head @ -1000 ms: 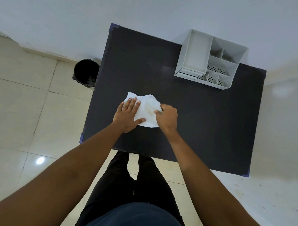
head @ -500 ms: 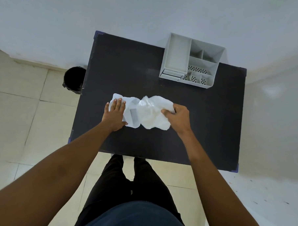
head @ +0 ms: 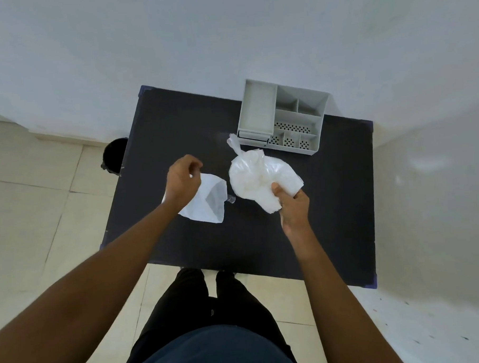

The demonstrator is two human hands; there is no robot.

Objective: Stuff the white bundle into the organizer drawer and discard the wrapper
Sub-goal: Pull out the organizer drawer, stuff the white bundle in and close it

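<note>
Two bare hands work over the dark rectangular table in the single head view, and each has its own piece. The right hand grips the crumpled white bundle of thin plastic by its near lower edge, thumb on top and fingers curled beneath, holding it clear above the table with a twisted tail pointing toward the pale grey plastic desk organizer at the far edge against the wall. The left hand is loosely curled, fingers bent inward with a narrow gap at the tips; whether it pinches the flat translucent white wrapper or merely hovers over it I cannot tell, since the hand covers that corner. The wrapper lies beside the bundle, apart from it. The organizer's small drawer at its front left corner looks shut or nearly so, so the step in hand, as I judge it, is carrying the bundle there; it would go better with the bundle squeezed smaller first and the drawer pulled fully out, tail tucked in last so nothing snags. Both forearms reach forward and slightly inward, wrists angled down. A black round waste bin stands on the floor left of the table, a likely place for the wrapper.
</note>
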